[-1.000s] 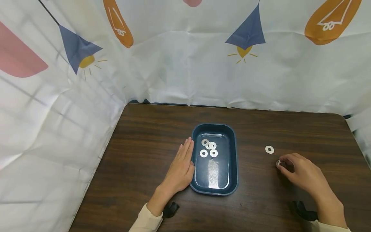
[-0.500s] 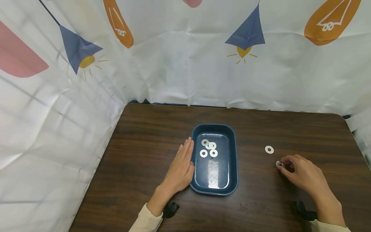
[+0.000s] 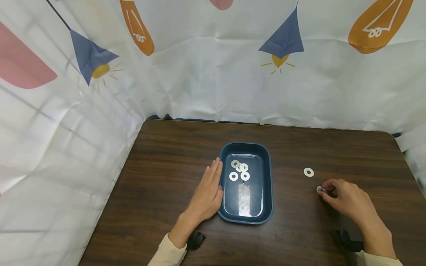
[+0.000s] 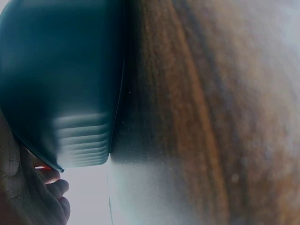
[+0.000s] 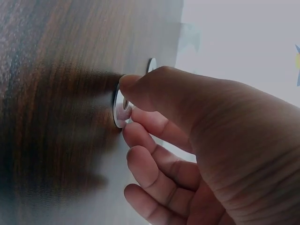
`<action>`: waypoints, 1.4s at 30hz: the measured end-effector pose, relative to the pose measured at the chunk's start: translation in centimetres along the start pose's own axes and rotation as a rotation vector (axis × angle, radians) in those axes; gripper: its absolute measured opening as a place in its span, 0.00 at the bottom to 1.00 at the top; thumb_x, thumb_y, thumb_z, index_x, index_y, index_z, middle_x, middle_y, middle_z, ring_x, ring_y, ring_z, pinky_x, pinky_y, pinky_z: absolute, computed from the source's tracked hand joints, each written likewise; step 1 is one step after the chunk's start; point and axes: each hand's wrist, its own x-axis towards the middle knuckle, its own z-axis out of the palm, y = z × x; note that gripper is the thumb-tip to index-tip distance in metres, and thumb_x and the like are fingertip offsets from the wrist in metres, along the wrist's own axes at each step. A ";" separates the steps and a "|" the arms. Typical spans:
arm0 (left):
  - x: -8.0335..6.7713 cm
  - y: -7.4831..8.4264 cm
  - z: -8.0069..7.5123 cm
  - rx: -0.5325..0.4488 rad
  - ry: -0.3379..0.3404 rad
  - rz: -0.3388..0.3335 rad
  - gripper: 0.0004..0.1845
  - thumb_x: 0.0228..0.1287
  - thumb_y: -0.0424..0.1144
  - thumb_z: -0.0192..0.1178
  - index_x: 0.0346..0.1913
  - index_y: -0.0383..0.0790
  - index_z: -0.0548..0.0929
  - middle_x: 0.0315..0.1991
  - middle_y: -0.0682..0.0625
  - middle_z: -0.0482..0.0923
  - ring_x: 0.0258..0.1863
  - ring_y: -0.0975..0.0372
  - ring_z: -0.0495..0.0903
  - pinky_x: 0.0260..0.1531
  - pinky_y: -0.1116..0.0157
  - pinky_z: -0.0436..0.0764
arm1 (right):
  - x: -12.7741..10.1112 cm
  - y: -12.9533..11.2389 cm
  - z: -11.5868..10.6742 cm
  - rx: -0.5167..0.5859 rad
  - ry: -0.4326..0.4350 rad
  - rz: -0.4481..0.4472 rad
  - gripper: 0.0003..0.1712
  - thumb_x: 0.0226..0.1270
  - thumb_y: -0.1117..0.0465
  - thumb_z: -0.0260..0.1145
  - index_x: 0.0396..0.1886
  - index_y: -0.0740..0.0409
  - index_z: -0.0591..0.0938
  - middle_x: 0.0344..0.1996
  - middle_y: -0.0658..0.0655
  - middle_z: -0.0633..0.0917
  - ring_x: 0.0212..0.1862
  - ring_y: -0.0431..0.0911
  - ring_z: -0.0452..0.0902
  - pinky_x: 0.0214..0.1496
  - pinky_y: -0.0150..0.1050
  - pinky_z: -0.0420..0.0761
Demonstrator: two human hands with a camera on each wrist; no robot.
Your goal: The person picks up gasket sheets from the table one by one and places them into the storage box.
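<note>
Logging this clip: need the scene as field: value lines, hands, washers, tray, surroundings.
left_hand: left hand, fingers straight, against the tray's left side
right_hand: right hand, thumb and fingertips pinching one washer
pinched_washer: flat metal washer, at the tabletop; fully lifted or not, cannot tell
loose_washer: one washer on the table, beyond the right hand
tray: dark blue rounded rectangular tray
tray_contents: five flat washers, some overlapping
surface: dark wood-grain tabletop
backdrop: white cloth with lamp prints
</note>
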 end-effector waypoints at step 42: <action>0.0 0.1 -0.1 0.006 -0.007 -0.011 0.41 0.76 0.39 0.48 0.87 0.43 0.45 0.89 0.53 0.38 0.89 0.59 0.41 0.88 0.51 0.50 | 0.4 -0.2 0.2 -0.057 0.089 -0.100 0.09 0.62 0.54 0.77 0.40 0.50 0.91 0.34 0.50 0.91 0.34 0.43 0.83 0.28 0.44 0.78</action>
